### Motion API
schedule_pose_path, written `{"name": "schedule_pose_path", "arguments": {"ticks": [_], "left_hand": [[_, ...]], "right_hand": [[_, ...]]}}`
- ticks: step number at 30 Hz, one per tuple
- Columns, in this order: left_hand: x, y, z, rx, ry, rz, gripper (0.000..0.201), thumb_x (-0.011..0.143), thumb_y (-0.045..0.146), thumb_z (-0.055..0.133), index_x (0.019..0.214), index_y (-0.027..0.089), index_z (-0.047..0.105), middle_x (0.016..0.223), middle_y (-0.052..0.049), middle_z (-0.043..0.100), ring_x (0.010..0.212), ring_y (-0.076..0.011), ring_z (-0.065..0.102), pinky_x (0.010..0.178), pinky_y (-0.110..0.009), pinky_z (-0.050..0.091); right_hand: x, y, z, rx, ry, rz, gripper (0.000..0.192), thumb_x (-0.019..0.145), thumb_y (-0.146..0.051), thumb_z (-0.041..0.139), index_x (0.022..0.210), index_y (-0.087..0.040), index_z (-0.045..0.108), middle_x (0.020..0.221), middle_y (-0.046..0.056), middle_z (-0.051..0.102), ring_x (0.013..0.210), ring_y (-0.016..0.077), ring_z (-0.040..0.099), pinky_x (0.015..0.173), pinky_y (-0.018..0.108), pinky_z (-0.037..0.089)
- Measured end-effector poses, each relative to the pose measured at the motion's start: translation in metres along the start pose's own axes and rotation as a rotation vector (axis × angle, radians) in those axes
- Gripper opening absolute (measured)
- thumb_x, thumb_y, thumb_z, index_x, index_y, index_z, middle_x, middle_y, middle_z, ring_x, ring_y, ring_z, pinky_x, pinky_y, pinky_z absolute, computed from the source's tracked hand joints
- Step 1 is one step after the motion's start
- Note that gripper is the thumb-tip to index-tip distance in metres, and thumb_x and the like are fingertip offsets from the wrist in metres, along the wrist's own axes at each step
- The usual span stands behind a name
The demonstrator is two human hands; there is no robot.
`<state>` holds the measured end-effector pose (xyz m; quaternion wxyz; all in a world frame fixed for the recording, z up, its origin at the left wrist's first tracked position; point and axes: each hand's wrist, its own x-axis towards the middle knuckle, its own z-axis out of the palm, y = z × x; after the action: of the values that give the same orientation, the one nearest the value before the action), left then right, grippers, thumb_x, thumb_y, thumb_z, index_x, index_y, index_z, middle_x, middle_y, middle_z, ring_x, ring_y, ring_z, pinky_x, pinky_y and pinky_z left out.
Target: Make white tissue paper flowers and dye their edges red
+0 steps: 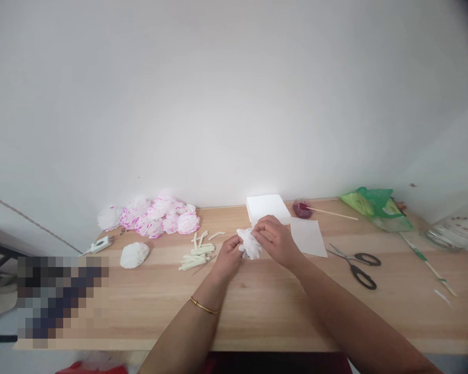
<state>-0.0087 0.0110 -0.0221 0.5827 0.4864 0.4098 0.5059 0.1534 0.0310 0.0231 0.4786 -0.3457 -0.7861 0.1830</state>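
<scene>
A white tissue-paper flower (249, 245) with ruffled layers is held up over the middle of the table. My left hand (226, 259) is closed around its lower left side. At its upper right edge, the fingertips of my right hand (275, 240) pinch the thin paper. Just left of my left hand lie several short pale strips (198, 255) in a loose pile. Beyond my right hand sit a stack of white paper (265, 206) and a single white sheet (309, 237), both partly behind that hand.
Pink-edged paper flowers (156, 215) are heaped at the back left, with a plain white one (134, 255) nearer. Right of my hands lie black-handled scissors (359, 264), a purple-red container (302, 209) with a stick, a green plastic bag (378, 205) and a glass jar (454, 228).
</scene>
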Motion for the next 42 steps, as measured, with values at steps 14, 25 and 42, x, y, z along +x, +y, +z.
{"name": "schedule_pose_path", "arguments": {"ticks": [14, 25, 42], "left_hand": [[0.002, 0.000, 0.000, -0.042, -0.012, 0.001, 0.016, 0.071, 0.028, 0.063, 0.066, 0.013, 0.059, 0.060, 0.001, 0.049, 0.059, -0.0097, 0.041, 0.061, -0.022, 0.034], [0.000, 0.009, 0.003, 0.062, 0.019, 0.007, 0.010, 0.069, 0.022, 0.057, 0.064, 0.014, 0.057, 0.059, 0.002, 0.050, 0.060, -0.0113, 0.044, 0.063, -0.024, 0.036], [0.000, 0.011, -0.001, 0.421, 0.097, 0.156, 0.022, 0.077, 0.032, 0.052, 0.064, 0.015, 0.055, 0.065, 0.000, 0.051, 0.064, -0.0123, 0.043, 0.062, -0.023, 0.034]], "right_hand": [[-0.002, -0.005, 0.000, -0.049, -0.008, -0.063, 0.004, 0.083, -0.019, 0.056, 0.080, -0.021, 0.059, 0.085, 0.005, 0.054, 0.085, 0.0202, 0.051, 0.076, 0.038, 0.044], [-0.002, -0.008, -0.003, 0.022, 0.011, -0.046, 0.005, 0.081, -0.019, 0.057, 0.084, -0.022, 0.057, 0.089, 0.006, 0.054, 0.087, 0.0209, 0.052, 0.078, 0.038, 0.045], [-0.002, -0.004, 0.000, 0.014, 0.070, -0.021, 0.004, 0.081, -0.019, 0.055, 0.084, -0.021, 0.057, 0.088, 0.006, 0.054, 0.087, 0.0209, 0.052, 0.078, 0.038, 0.046]]}}
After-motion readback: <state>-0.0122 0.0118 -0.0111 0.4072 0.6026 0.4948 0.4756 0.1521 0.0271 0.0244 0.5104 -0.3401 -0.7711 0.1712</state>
